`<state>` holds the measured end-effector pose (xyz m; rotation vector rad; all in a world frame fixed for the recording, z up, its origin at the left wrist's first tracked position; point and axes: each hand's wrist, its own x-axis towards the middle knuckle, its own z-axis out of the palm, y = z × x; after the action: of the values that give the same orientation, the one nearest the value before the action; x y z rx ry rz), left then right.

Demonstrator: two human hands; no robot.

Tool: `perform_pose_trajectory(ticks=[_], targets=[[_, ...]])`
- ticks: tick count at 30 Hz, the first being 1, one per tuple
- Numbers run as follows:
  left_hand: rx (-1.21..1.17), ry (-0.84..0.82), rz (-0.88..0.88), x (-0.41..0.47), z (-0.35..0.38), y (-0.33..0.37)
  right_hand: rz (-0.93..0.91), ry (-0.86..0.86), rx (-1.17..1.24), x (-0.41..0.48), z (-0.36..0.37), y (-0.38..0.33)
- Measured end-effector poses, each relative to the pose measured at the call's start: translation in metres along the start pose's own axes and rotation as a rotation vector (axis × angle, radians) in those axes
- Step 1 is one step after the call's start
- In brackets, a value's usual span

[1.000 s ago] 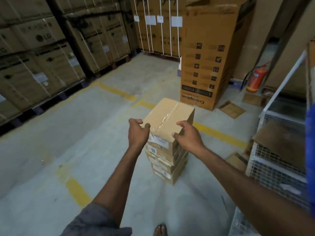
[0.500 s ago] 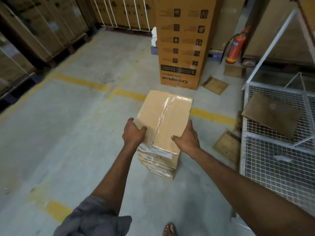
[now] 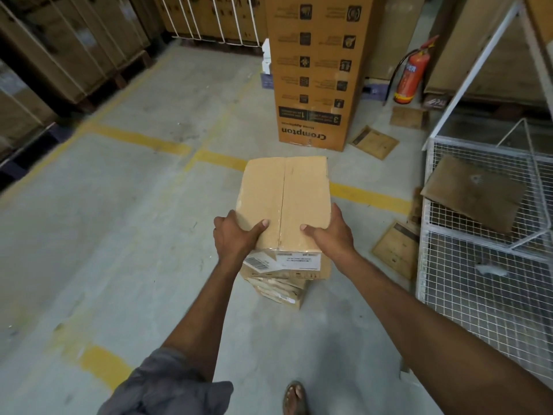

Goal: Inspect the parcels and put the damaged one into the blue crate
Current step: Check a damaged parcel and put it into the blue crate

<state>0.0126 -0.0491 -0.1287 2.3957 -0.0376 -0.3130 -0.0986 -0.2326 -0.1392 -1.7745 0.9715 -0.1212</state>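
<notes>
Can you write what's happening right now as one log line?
left hand: grips top parcel | right hand: grips it too | stack: underneath | stage: inspecting

Your left grip (image 3: 236, 236) clasps the near left corner of the box (image 3: 284, 199), thumb flat on top, fingers curled down its side. Your right grip (image 3: 333, 235) mirrors it at the near right corner. Both arms reach forward, almost straight, the left in a grey sleeve (image 3: 167, 384).

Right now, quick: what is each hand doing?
Left hand: closed, gripping the top parcel at its near left edge, thumb on top.
Right hand: closed, gripping the same parcel's near right edge, thumb on top.
</notes>
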Motion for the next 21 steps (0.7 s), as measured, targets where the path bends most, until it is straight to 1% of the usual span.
perform_pose_trajectory(ticks=[5,9,12,21], targets=[[-0.197,0.135,-0.052,-0.064,-0.014,0.038,-0.094,0.018,0.051,-0.034,-0.053,-0.017],[-0.278,0.240,0.017,-0.127,-0.033,0.081,-0.223,0.038,0.106,-0.081,-0.111,-0.027],[-0.319,0.301,0.037,-0.183,-0.050,0.108,-0.311,0.053,0.132,-0.123,-0.160,-0.033],[-0.456,0.451,0.176,-0.360,-0.089,0.171,-0.521,0.111,0.200,-0.263,-0.289,-0.042]])
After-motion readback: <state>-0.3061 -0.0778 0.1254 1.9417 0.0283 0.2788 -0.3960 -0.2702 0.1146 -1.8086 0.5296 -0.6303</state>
